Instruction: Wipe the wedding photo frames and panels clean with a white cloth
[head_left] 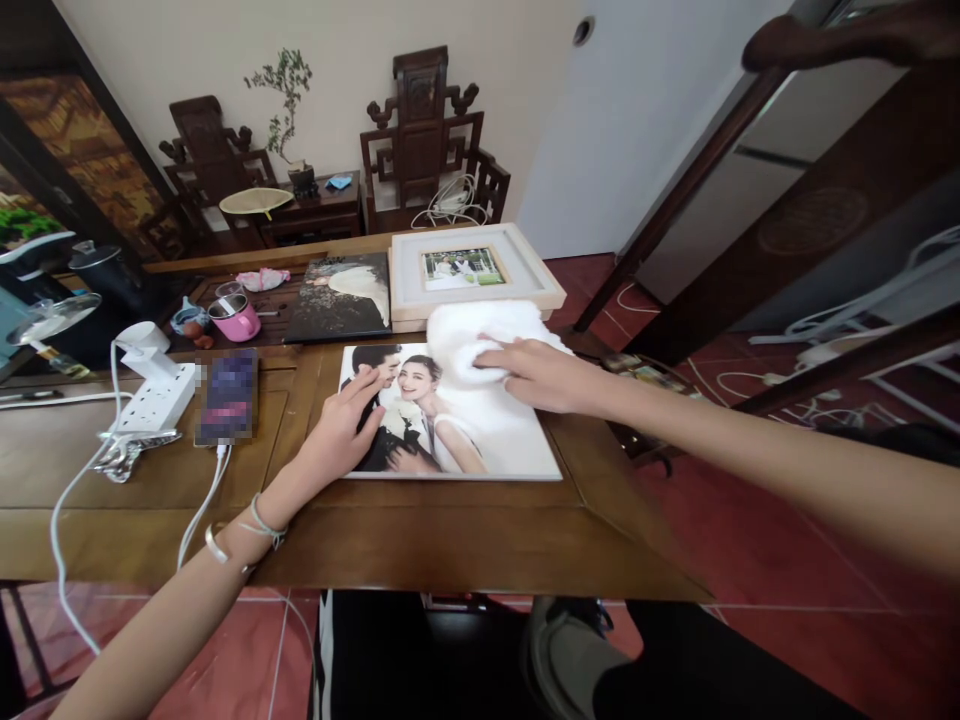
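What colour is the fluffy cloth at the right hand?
The fluffy cloth is plain white; best seen in the head view.

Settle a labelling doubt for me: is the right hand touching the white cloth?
Touching. The head view shows the right hand on the white cloth, its bunched fold lying against the fingers without a gap.

The bare left forearm slants in over the near edge of the brown wooden tabletop, the left hand palm down with fingers extended. The bare right forearm crosses the right edge, the right hand palm down, fingers pointing leftward.
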